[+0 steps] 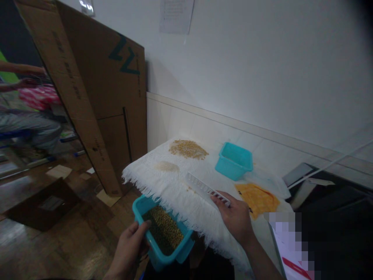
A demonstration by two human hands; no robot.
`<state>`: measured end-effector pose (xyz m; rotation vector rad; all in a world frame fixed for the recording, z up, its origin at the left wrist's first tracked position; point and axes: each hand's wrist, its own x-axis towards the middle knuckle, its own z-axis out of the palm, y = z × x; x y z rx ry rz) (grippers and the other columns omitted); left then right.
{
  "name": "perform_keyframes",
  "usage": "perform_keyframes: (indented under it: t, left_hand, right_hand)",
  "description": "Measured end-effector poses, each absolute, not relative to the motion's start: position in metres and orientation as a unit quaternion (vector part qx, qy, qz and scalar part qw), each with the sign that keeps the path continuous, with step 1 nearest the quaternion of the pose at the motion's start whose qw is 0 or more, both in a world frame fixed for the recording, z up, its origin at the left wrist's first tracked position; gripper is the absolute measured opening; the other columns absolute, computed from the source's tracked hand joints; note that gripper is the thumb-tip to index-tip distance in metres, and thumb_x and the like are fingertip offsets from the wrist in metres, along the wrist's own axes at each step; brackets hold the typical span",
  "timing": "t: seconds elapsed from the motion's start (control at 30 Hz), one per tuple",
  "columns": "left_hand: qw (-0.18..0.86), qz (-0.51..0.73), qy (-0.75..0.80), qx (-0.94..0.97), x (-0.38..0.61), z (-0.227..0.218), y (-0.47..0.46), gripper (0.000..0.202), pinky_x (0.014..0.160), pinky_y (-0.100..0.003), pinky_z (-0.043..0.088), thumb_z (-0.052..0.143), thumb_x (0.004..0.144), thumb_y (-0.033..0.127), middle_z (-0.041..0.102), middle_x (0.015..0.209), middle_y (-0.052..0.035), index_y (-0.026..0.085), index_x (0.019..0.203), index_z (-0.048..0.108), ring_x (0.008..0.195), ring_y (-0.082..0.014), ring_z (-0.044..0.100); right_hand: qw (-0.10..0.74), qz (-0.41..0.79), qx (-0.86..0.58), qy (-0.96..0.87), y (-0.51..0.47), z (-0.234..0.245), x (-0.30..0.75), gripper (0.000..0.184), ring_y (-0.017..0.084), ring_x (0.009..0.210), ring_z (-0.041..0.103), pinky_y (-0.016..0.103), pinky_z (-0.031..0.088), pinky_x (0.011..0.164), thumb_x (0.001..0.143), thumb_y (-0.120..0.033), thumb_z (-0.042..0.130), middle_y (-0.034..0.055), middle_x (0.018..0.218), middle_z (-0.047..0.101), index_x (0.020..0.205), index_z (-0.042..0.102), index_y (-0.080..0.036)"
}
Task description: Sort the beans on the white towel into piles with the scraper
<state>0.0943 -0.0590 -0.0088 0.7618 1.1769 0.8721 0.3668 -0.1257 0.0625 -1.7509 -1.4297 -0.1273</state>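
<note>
My left hand (129, 247) grips the near rim of a teal plastic tub (140, 210) filled with small green-brown beans, held below the table's fringed edge. My right hand (234, 217) rests on the white fringed cloth (175, 190) and holds one end of a long white slotted strip (204, 188) that lies flat on the cloth. On the cloth further off lie a pile of yellow-brown grains (188, 149) and a smaller pale pile (166, 166). An empty teal tub (234, 160) stands at the far right of the cloth.
An orange-yellow patch (258, 199) lies on the cloth near my right wrist. Tall cardboard sheets (96, 97) lean against the wall at left. A white wall runs behind. Another person sits at far left (26, 97). A dark object and white cable (320, 171) lie right.
</note>
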Motion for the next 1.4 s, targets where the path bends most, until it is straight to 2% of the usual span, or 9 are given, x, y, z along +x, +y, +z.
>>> perform_keyframes:
  t: [0.2, 0.43, 0.67, 0.8, 1.0, 1.1, 1.23, 1.4]
  left_hand:
    - [0.683, 0.385, 0.522, 0.336, 0.095, -0.006, -0.060, 0.035, 0.040, -0.021, 0.029, 0.079, 0.065, 0.049, 0.050, 0.046, 0.0065, 0.019, 0.061, 0.060, 0.040, -0.0076, 0.039]
    - [0.696, 0.381, 0.513, 0.327, 0.095, -0.004, -0.063, 0.034, 0.047, -0.023, 0.042, 0.080, 0.064, 0.048, 0.056, 0.052, 0.0041, 0.019, 0.063, 0.063, 0.047, -0.0112, 0.050]
    - [0.685, 0.396, 0.521, 0.322, 0.096, -0.009, -0.063, 0.033, 0.042, -0.021, 0.036, 0.080, 0.065, 0.046, 0.052, 0.048, 0.0060, 0.020, 0.060, 0.061, 0.042, -0.0094, 0.043]
    - [0.687, 0.389, 0.521, 0.324, 0.097, -0.003, -0.063, 0.033, 0.045, -0.023, 0.041, 0.080, 0.062, 0.047, 0.057, 0.050, 0.0035, 0.019, 0.062, 0.064, 0.045, -0.0117, 0.049]
    - [0.683, 0.399, 0.513, 0.333, 0.098, 0.003, -0.064, 0.036, 0.040, -0.021, 0.033, 0.082, 0.058, 0.047, 0.050, 0.045, 0.0061, 0.020, 0.054, 0.058, 0.041, -0.0089, 0.041]
    - [0.688, 0.395, 0.511, 0.330, 0.097, 0.005, -0.065, 0.037, 0.041, -0.021, 0.033, 0.081, 0.059, 0.048, 0.049, 0.046, 0.0064, 0.020, 0.055, 0.057, 0.042, -0.0087, 0.041]
    - [0.690, 0.388, 0.518, 0.324, 0.097, 0.007, -0.065, 0.038, 0.041, -0.022, 0.035, 0.082, 0.057, 0.049, 0.048, 0.045, 0.0063, 0.020, 0.055, 0.058, 0.041, -0.0092, 0.041]
    - [0.690, 0.388, 0.515, 0.328, 0.095, 0.001, -0.063, 0.033, 0.045, -0.023, 0.039, 0.081, 0.062, 0.047, 0.055, 0.050, 0.0042, 0.019, 0.061, 0.063, 0.045, -0.0108, 0.047]
  right_hand:
    - [0.432, -0.070, -0.691, -0.575, -0.127, 0.062, 0.361, 0.028, 0.018, 0.062, 0.074, 0.021, 0.058, 0.061, 0.093, -0.039, 0.058, 0.0046, 0.079, 0.079, 0.095, 0.079, -0.020]
    - [0.437, -0.068, -0.686, -0.577, -0.126, 0.062, 0.356, 0.030, 0.018, 0.059, 0.073, 0.021, 0.058, 0.061, 0.094, -0.039, 0.057, 0.0041, 0.077, 0.079, 0.094, 0.079, -0.020]
    - [0.428, -0.063, -0.704, -0.564, -0.126, 0.061, 0.357, 0.031, 0.020, 0.067, 0.075, 0.024, 0.060, 0.064, 0.094, -0.041, 0.057, 0.0057, 0.082, 0.079, 0.097, 0.078, -0.019]
    - [0.421, -0.056, -0.706, -0.567, -0.125, 0.060, 0.357, 0.031, 0.020, 0.064, 0.075, 0.024, 0.060, 0.064, 0.094, -0.041, 0.056, 0.0046, 0.080, 0.079, 0.097, 0.078, -0.021]
    - [0.424, -0.038, -0.704, -0.568, -0.127, 0.058, 0.356, 0.030, 0.018, 0.061, 0.073, 0.022, 0.058, 0.059, 0.094, -0.041, 0.057, 0.0034, 0.077, 0.079, 0.096, 0.079, -0.019]
    - [0.428, -0.029, -0.702, -0.568, -0.129, 0.058, 0.357, 0.031, 0.017, 0.058, 0.072, 0.021, 0.057, 0.056, 0.093, -0.041, 0.057, 0.0034, 0.075, 0.078, 0.096, 0.079, -0.019]
    - [0.440, -0.014, -0.695, -0.568, -0.132, 0.058, 0.357, 0.029, 0.018, 0.062, 0.074, 0.022, 0.058, 0.059, 0.093, -0.040, 0.058, 0.0042, 0.079, 0.079, 0.096, 0.079, -0.019]
    - [0.451, -0.003, -0.690, -0.565, -0.133, 0.061, 0.353, 0.029, 0.019, 0.062, 0.074, 0.023, 0.059, 0.058, 0.092, -0.041, 0.059, 0.0043, 0.079, 0.079, 0.094, 0.079, -0.020]
